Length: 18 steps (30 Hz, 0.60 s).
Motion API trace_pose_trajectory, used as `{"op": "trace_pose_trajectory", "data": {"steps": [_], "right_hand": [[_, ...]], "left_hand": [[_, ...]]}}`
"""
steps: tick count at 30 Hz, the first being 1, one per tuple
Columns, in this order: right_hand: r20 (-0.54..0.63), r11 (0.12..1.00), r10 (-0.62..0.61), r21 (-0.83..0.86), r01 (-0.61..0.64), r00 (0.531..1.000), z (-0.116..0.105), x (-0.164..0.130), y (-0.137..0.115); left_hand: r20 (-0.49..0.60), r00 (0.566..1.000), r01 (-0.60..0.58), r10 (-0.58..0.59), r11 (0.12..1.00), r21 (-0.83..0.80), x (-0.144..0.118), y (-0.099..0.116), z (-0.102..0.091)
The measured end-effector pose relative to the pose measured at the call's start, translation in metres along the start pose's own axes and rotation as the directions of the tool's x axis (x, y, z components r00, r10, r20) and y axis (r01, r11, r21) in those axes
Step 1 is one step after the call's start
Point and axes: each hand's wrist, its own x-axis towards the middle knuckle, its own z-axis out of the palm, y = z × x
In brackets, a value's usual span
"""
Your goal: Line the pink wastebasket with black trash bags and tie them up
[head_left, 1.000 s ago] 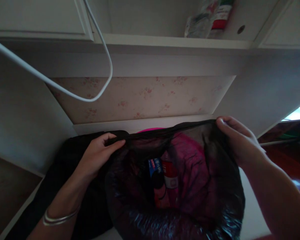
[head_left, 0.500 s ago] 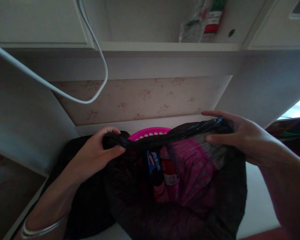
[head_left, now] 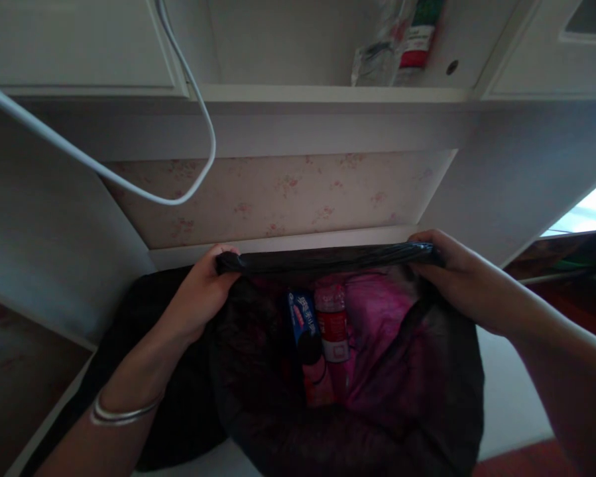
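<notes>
- Nearest, at lower left: a forearm with a silver bangle (head_left: 121, 415) around the wrist, leading up to the left hand (head_left: 201, 298).
- Opposite, at lower right: the other forearm, running in from the frame edge to the right hand (head_left: 457, 275).
- Between the arms: a black plastic bag (head_left: 402, 404), thin enough to show pink through it, sagging wide open over what looks like a pink bin underneath, though dim light makes that hard to confirm.
- Inside the bag, near its middle: a blue snack packet (head_left: 301, 317) standing just beside a red-labelled bottle (head_left: 331, 322), with crumpled pink material right of them.
- To the left of the bag: a dark cloth-like mass (head_left: 173, 404), touching the bag's side.
- Left hand clenched on the left end of the bag's far rim, fingers curled over the gathered plastic.
- Right hand likewise clamped on the right end of that rim, thumb side toward the camera.
- Rim itself pulled taut into a straight dark band between the two hands.
- Behind the hands: a white ledge, then a floral wallpaper panel (head_left: 288, 192).
- Higher up: a white cable (head_left: 198, 119) looping down across the cabinet front.
- Farthest: a shelf (head_left: 327, 93) carrying a clear bag and a bottle (head_left: 417, 40) with a red and green label.
</notes>
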Motion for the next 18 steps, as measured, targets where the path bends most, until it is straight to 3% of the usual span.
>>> {"op": "trace_pose_trajectory", "data": {"steps": [3,6,9,14,18], "right_hand": [[0.034,0.999,0.029,-0.042,-0.028,0.999,0.003,0.001,0.004],[0.118,0.995,0.102,0.005,-0.104,0.988,0.0,0.002,0.01],[0.196,0.986,0.152,0.034,-0.162,0.969,-0.002,0.005,0.02],[0.168,0.916,0.275,0.252,-0.311,0.947,0.014,0.018,0.04],[0.185,0.814,0.322,0.447,-0.371,0.929,0.038,0.029,0.063]], "left_hand": [[0.005,1.0,0.015,-0.015,0.997,-0.077,0.007,-0.005,0.005],[0.167,0.984,0.1,-0.069,0.978,-0.181,0.011,-0.007,0.005],[0.316,0.946,0.126,-0.072,0.98,-0.152,0.014,-0.008,0.001],[0.274,0.941,0.231,-0.198,0.968,-0.093,0.031,-0.02,0.001],[0.315,0.911,0.314,-0.266,0.943,-0.109,0.05,-0.035,0.014]]}}
